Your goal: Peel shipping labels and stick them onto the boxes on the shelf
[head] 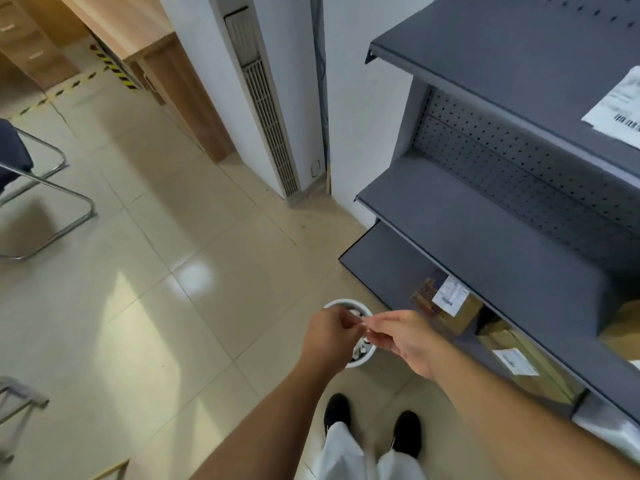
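My left hand (330,332) and my right hand (401,336) meet above a small white bin (363,360) on the floor. Their fingertips pinch a thin pale strip (363,323) between them; it is too small to tell what it is. A grey metal shelf unit (485,216) stands to the right. On its lowest shelf lie cardboard boxes, one with a white label (450,299) and another with a white label (515,362). A sheet of labels (616,109) lies on the top shelf at the right edge.
The bin holds scraps of paper. My feet in black shoes (337,410) stand just behind it. A metal-framed chair (45,188) is at the far left. A tall white air unit (266,109) and wooden cabinets stand at the back.
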A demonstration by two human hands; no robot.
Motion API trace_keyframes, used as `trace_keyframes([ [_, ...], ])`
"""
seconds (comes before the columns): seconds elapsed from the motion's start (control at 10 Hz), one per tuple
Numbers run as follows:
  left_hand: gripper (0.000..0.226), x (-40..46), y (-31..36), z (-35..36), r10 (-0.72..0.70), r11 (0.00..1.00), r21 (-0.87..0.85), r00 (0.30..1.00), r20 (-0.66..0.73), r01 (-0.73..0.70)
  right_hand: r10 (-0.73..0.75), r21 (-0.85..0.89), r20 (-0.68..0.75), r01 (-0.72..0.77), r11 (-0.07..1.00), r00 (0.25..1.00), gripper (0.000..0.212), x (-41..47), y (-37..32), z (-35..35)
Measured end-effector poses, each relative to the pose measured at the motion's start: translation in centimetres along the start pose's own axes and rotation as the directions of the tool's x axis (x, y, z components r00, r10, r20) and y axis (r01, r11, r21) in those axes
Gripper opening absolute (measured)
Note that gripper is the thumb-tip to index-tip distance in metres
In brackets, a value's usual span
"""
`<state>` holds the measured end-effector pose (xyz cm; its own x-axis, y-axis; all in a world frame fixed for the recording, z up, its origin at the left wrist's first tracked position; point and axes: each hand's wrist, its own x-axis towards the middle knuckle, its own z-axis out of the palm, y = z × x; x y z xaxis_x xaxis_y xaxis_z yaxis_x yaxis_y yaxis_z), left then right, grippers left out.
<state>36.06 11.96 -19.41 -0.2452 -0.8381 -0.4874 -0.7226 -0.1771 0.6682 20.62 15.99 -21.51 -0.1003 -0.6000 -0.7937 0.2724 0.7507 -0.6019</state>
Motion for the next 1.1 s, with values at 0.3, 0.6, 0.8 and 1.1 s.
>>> trace_keyframes([
  [0.3,0.017,2.2,-5.8,3.2,-0.148,0.989,-0.019,0.98,-0.135,0.147,-0.21,-0.66,-0.139,0.067,0.748,0.968,0.035,3.3,2.3,-1.8],
  [0.6,0.032,3.8,-7.0,4.6,-0.161,0.984,-0.088,0.981,-0.106,0.152,-0.194,-0.635,-0.179,0.037,0.771,0.964,0.038,4.4,4.2,-2.1],
  [0.8,0.033,4.0,-7.4,4.3,-0.146,0.987,-0.078,0.985,-0.094,0.139,-0.188,-0.61,-0.189,0.035,0.791,0.964,0.038,4.1,4.4,-2.3],
  [1.1,0.033,4.7,-5.9,2.7,-0.045,0.999,-0.007,0.993,-0.111,0.045,-0.221,-0.58,-0.215,0.058,0.813,0.951,0.038,2.9,2.5,-2.3],
])
